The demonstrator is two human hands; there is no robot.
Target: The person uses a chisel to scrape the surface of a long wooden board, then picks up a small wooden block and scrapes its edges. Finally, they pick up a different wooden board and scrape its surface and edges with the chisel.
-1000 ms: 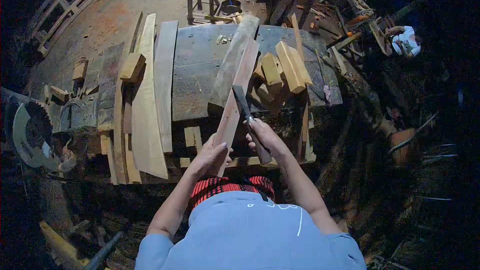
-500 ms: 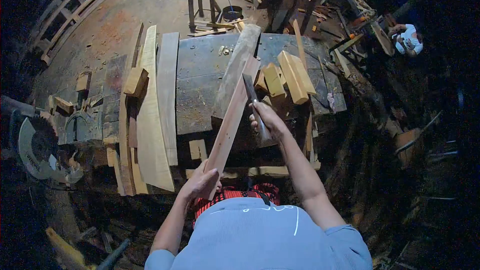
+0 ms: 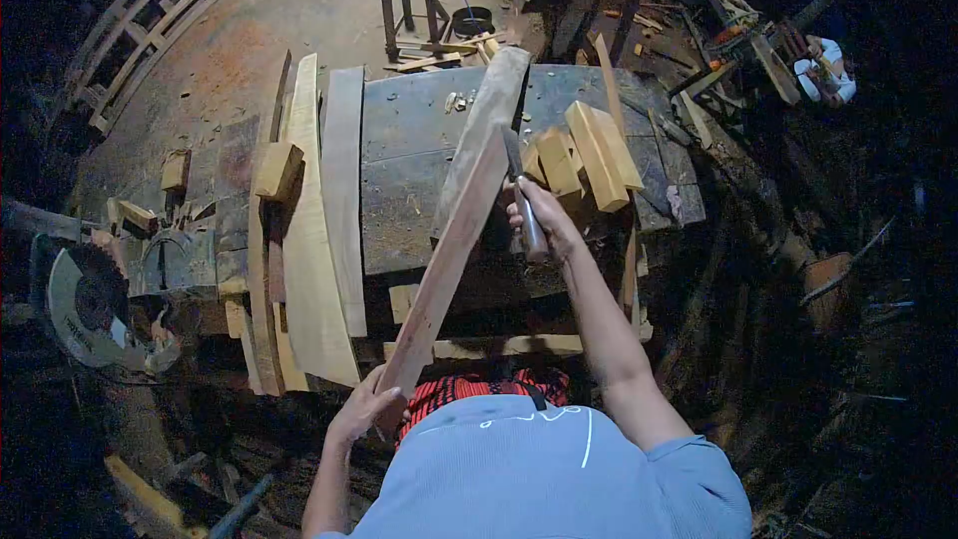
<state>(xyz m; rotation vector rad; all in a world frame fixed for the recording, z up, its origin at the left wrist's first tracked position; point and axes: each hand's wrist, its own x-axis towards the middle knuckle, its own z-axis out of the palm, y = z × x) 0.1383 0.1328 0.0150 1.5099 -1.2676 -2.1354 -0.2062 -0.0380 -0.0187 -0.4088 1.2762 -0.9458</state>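
Note:
My left hand (image 3: 365, 409) is closed round the near end of a long reddish board (image 3: 454, 255), which slants up and away over the workbench (image 3: 399, 165). In my right hand (image 3: 542, 215) is a dark-bladed tool with a rounded handle (image 3: 534, 240), its blade against or very near the board's right edge by the far end. The board's far end lies over a rough pale plank (image 3: 489, 105). Yellowish wood blocks (image 3: 602, 160) lie just right of the blade.
Long boards (image 3: 317, 250) lie along the bench's left part, with a wood block (image 3: 277, 172) on them. A circular saw blade (image 3: 95, 299) is at far left. Wood scraps lie on the floor beyond. Another person (image 3: 826, 70) is at far right.
The tool has moved up closer to the board's far end, and its blade stands more upright. My left hand and the board's near end have shifted left and down. The view has shifted slightly.

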